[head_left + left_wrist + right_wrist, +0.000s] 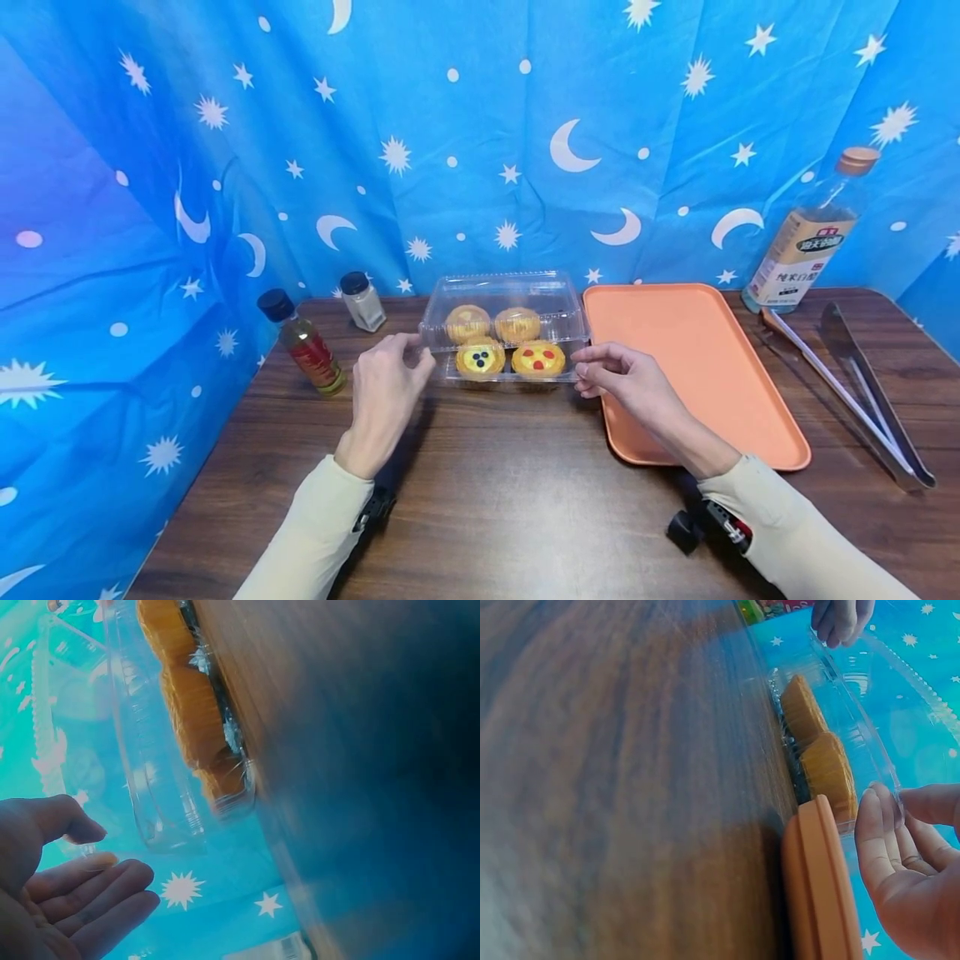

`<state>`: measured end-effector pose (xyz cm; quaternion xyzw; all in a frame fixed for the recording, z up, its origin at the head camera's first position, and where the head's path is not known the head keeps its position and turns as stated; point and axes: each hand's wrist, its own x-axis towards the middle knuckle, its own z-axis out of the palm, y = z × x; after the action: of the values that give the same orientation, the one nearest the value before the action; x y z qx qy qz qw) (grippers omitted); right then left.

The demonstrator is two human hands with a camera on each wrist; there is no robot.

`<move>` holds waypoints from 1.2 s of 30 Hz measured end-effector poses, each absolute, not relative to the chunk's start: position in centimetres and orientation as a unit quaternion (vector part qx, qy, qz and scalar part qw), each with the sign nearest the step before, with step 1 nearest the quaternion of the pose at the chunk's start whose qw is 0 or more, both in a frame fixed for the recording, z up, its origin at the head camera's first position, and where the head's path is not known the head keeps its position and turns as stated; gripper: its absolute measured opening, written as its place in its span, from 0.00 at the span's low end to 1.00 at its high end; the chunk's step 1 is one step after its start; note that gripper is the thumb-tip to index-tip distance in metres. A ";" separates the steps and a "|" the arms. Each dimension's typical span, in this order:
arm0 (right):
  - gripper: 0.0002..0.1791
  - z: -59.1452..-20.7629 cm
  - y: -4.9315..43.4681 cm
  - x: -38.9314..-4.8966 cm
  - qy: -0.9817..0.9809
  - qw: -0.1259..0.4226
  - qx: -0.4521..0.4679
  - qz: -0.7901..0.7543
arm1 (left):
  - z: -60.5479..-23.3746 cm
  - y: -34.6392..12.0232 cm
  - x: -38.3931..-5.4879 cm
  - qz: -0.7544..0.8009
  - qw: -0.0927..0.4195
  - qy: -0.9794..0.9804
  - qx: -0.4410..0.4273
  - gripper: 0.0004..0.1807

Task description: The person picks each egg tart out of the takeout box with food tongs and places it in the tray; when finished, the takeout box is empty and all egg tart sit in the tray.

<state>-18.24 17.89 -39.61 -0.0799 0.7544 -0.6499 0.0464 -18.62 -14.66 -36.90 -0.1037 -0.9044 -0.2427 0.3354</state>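
A clear plastic clamshell container [506,287] with a raised hinged lid stands at the back of the table, holding several egg tarts. A front tart with dark blue dots [481,357] sits beside one with red pieces [538,359]; the two behind show through the lid. At the lid's left corner, my left hand [386,383] pinches the plastic between thumb and index finger, the other fingers loosely bent. My right hand [911,862] pinches the lid's right edge between thumb and fingers. The tarts' golden sides [196,712] show in the left wrist view.
An orange tray [690,375] lies right of the container. Metal tongs [870,408] and a tall vinegar bottle [802,242] stand farther right. On the left are a small sauce bottle [311,354] and a black-capped shaker [363,304]. A blue starry curtain [480,208] hangs behind.
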 end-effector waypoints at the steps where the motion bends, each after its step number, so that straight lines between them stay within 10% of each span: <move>1: 0.17 -39.7 18.0 -18.2 0.757 0.047 -0.079 -0.646 | -36.8 -14.6 -18.6 -0.243 0.337 -0.903 -0.105 0.09; 36: 0.16 -38.5 18.4 -16.9 0.792 0.089 -0.085 -0.598 | -29.4 -16.3 -21.1 -0.232 0.222 -0.935 -0.151 0.10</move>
<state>-16.88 18.36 -38.45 -0.0847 0.7920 -0.5980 0.0890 -21.09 -16.26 -29.44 -0.1506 -0.9349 -0.2319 0.2225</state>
